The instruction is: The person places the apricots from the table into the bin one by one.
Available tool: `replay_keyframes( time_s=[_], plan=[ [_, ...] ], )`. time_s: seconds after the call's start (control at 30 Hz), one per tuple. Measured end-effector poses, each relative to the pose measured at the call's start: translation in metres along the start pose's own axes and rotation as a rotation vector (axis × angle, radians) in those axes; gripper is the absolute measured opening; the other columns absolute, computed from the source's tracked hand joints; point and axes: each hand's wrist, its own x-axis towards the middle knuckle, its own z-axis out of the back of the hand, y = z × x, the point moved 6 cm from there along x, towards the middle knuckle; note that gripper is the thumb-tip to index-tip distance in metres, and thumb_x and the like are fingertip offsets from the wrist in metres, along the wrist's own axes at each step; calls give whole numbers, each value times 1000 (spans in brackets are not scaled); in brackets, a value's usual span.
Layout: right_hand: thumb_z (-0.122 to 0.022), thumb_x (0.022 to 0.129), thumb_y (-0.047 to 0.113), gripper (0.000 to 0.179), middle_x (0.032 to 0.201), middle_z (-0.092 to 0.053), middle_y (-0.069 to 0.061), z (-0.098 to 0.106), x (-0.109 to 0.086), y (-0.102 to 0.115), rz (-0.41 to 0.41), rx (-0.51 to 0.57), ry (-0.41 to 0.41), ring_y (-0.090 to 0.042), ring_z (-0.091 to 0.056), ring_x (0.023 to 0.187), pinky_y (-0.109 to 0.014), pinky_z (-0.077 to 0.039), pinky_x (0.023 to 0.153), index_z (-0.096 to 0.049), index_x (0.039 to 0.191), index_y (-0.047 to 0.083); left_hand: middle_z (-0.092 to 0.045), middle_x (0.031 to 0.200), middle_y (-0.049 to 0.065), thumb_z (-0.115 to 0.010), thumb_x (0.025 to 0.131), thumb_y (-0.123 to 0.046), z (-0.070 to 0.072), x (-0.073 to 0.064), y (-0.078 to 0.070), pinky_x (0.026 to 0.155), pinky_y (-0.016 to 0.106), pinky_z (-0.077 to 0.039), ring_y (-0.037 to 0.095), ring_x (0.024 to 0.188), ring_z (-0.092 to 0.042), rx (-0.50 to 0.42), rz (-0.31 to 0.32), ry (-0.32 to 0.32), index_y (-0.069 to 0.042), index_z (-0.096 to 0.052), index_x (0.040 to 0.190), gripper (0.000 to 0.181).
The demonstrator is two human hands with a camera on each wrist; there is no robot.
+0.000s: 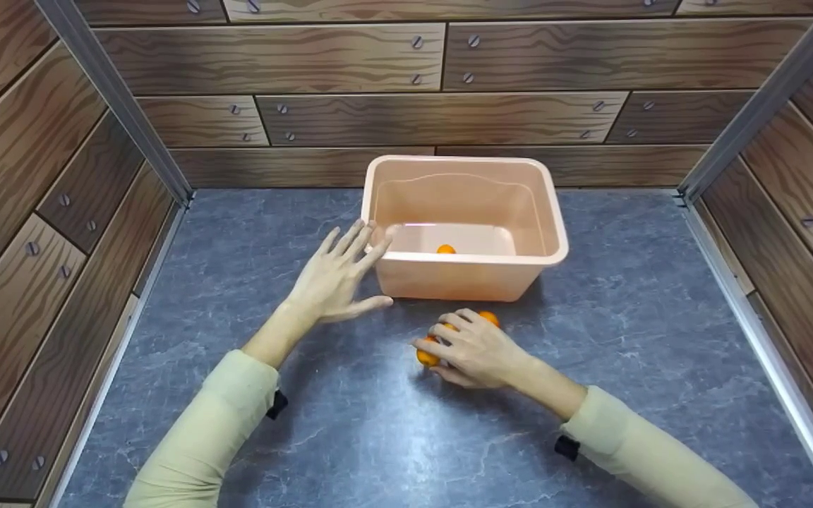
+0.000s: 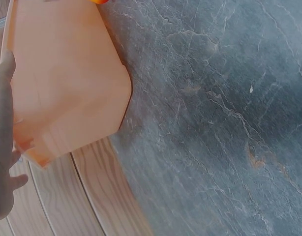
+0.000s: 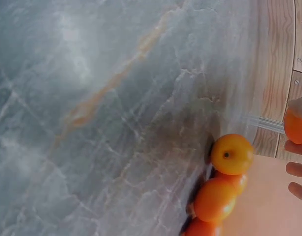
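My left hand is spread with straight fingers, its fingertips right at the front left rim of a peach plastic tub. In the left wrist view, the hand overlaps the tub's side. My right hand is low over the tabletop in front of the tub, fingers curved. Its thumb and fingers hold a small mandarin; another mandarin shows behind the knuckles. The right wrist view has a mandarin in the hand and several others, including a mandarin, clustered beside the tub.
One mandarin lies inside the tub. The grey marbled tabletop is bounded by wood-patterned walls at the back and both sides. Metal rails run along the side edges.
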Motion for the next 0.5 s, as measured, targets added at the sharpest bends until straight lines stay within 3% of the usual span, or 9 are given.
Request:
replay_keyframes(
  time_s=[0.5],
  plan=[
    [-81, 86, 48, 52, 109, -75, 3, 24, 5, -6, -17, 6, -102, -23, -69, 103, -39, -58, 88, -69, 133, 28, -30, 174, 17, -48, 92, -83, 1, 0, 1, 131, 59, -29, 35, 164, -27, 15, -2, -10, -24, -17, 171, 103]
  ],
)
